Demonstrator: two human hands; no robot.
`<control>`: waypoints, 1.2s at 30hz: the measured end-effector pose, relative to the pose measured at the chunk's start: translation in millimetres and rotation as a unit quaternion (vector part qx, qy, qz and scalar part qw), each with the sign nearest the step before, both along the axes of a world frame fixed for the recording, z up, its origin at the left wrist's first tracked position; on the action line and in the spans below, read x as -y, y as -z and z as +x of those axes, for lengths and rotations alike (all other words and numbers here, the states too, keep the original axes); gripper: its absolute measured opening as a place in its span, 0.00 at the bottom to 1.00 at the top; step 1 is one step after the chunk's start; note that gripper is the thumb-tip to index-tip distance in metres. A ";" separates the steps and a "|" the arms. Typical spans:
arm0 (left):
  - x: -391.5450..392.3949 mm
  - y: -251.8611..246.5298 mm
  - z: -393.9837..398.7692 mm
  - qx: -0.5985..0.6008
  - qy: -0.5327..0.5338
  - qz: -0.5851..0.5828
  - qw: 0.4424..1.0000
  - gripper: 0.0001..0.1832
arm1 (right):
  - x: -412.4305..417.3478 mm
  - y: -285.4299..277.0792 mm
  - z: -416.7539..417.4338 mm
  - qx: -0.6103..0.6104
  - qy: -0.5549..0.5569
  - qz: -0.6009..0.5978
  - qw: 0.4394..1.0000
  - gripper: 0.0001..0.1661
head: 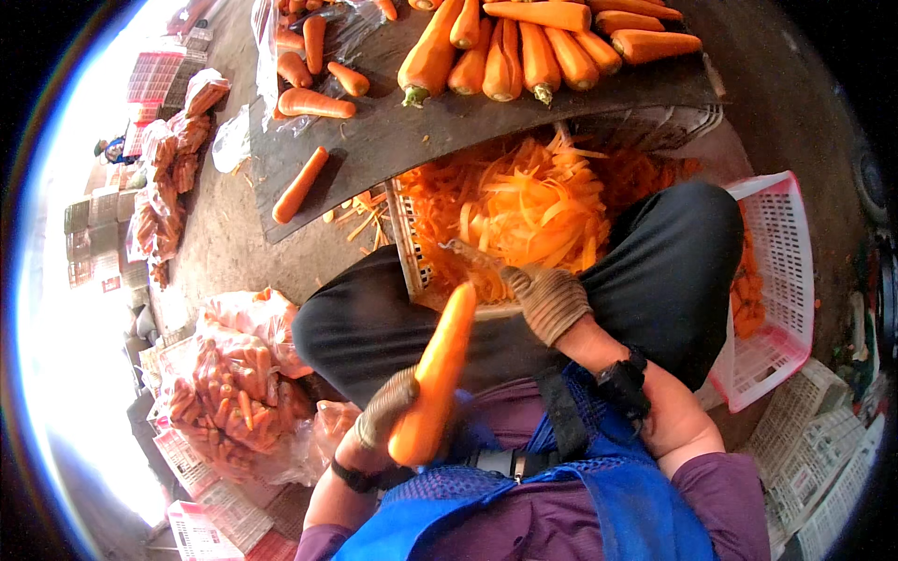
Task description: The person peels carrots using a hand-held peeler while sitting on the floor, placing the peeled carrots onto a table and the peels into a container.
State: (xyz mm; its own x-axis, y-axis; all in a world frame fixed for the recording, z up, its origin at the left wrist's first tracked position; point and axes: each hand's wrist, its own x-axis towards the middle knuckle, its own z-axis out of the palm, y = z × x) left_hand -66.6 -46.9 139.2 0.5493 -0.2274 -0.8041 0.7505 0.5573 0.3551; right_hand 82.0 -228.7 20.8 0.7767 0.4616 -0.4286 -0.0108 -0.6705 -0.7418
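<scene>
My left hand (393, 403), in a striped tan work glove, grips a large orange carrot (436, 379) held upright over my lap, its tip pointing away from me. In my right hand (551, 298), gloved alike, is the handle of a peeler (477, 254); its far end is blurred. The peeler is over a crate (401, 242) heaped with carrot peelings (533, 203), between my knees. On the dark board (393, 140) beyond, several peeled carrots (540, 59) lie in a row, and one carrot (300, 185) lies alone near the board's left corner.
More carrots (316, 103) lie beside clear plastic on the board. Bagged carrots (231, 393) stand at my left, with further bags (161, 189) beyond. A pink and white basket (779, 259) with carrots stands at my right. Stacked crates (807, 449) are behind it. A distant person (116, 151) shows at far left.
</scene>
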 end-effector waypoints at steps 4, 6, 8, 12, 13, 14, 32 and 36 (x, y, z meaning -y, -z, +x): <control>1.0 1.0 5.2 -0.056 -0.097 0.002 0.994 0.35 | -11.3 52.0 -18.3 0.079 -0.052 0.062 0.994 0.20; -6.2 26.9 6.4 -0.037 -0.126 0.041 0.990 0.32 | -4.4 20.7 -18.5 0.065 -0.033 0.143 0.987 0.16; -2.8 34.0 16.5 -0.021 -0.144 0.015 0.989 0.30 | 0.4 -4.2 -15.8 0.072 -0.050 0.134 0.987 0.15; 1.2 43.4 27.6 -0.010 -0.156 -0.005 0.988 0.30 | -5.8 -15.2 -17.3 0.107 -0.081 0.103 0.986 0.17; 1.0 45.0 29.0 -0.015 -0.160 -0.017 0.987 0.30 | -7.7 -18.6 -17.1 0.118 -0.091 0.098 0.984 0.17; -3.1 51.6 26.9 -0.038 -0.196 -0.062 0.978 0.30 | -8.2 -17.9 -16.9 0.126 -0.095 0.089 0.983 0.16; -0.3 35.8 23.3 0.079 -0.082 0.098 0.989 0.29 | -9.3 -7.3 -16.0 0.080 -0.105 0.047 0.990 0.13; -2.1 29.2 21.4 0.096 -0.039 0.121 0.987 0.32 | -4.5 9.4 -18.2 0.100 -0.046 0.068 0.992 0.15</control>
State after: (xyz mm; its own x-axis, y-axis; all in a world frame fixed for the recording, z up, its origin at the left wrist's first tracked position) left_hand -45.3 -44.8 110.0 0.7045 0.0076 -0.7096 0.6148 0.4928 0.6157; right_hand 63.8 -224.2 11.4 0.7923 0.5768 -0.1988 0.2019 -0.5553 -0.8068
